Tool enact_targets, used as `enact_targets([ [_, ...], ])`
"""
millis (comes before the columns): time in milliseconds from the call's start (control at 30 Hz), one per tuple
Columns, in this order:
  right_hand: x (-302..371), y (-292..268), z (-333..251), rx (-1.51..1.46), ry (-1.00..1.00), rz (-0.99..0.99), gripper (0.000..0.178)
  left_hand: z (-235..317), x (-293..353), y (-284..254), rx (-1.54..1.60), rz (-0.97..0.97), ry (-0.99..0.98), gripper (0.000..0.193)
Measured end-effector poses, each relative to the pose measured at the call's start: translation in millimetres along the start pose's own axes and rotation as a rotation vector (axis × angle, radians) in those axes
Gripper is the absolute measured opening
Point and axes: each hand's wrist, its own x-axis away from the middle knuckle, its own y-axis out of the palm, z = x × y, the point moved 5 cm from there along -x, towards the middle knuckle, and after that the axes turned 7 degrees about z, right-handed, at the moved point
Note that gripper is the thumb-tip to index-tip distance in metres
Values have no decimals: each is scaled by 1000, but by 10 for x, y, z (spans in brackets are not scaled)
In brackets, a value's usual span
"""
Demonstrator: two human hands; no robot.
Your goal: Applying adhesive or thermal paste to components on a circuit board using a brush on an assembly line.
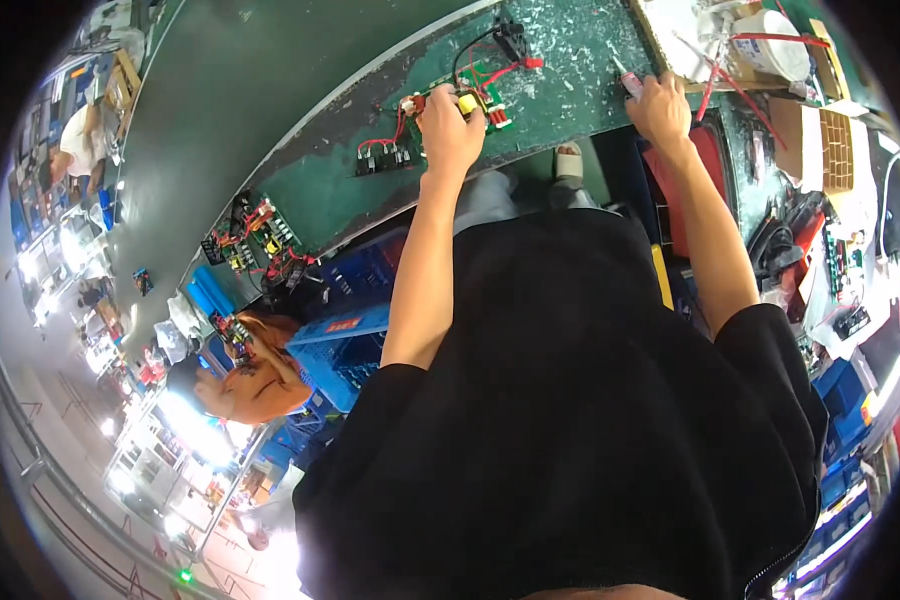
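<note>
Near the close edge of the green tabletop [578, 98], the left hand [448, 130] bends its fingers over one circuit board [488, 101], its grip impossible to tell, while the right hand [660, 110] is closed around one small bottle [631, 84]. Bare, white-speckled room separates them; one black wired part [382, 156] lies left of the board, one white tub [782, 60] far right.
</note>
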Motion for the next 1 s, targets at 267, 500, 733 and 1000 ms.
enact_targets([
  [267, 369, -329, -178, -567, 310, -151, 28, -113, -251, 214, 219, -256, -192, 27],
  [500, 1108, -611, -594, -1358, 998, 160, 34, -29, -141, 313, 455, -252, -21, 19],
  [733, 1155, -315, -843, -2237, 1025, 353, 16, 214, 281, 278, 160, -105, 318, 25],
  [1000, 979, -296, -609, -2174, 914, 305, 21, 349, 589, 325, 168, -77, 167, 49],
])
